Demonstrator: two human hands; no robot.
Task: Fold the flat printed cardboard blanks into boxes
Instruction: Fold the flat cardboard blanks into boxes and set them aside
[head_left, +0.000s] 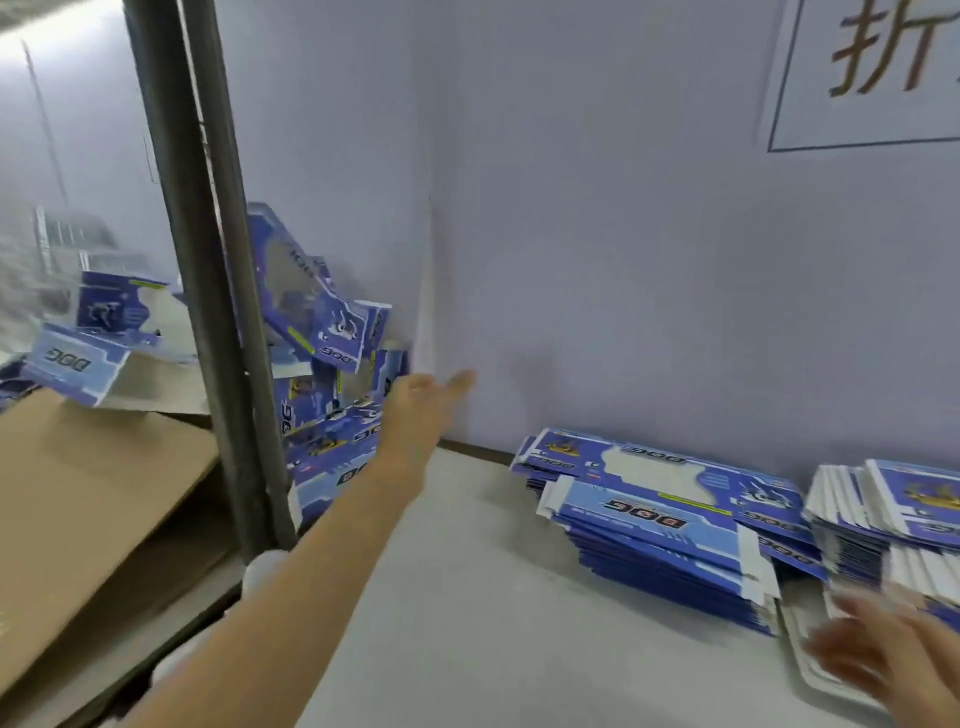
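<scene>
My left hand (421, 405), fingers spread and holding nothing, reaches toward the folded boxes (332, 364) heaped far left. My right hand (883, 649), blurred and seemingly open, nears the blanks (670, 525) stacked on the counter (467, 597). Risk: a knock topples the loose heap.

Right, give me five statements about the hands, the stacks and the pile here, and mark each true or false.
1. The left hand is stretched out toward the pile of folded boxes. True.
2. The left hand grips a box. False: its fingers are straight and hold nothing.
3. The stack of flat blanks lies on the white table. True.
4. The right hand rests on the brown cardboard. False: it is by the blanks at lower right.
5. The folded boxes are red. False: they are blue and white.
</scene>
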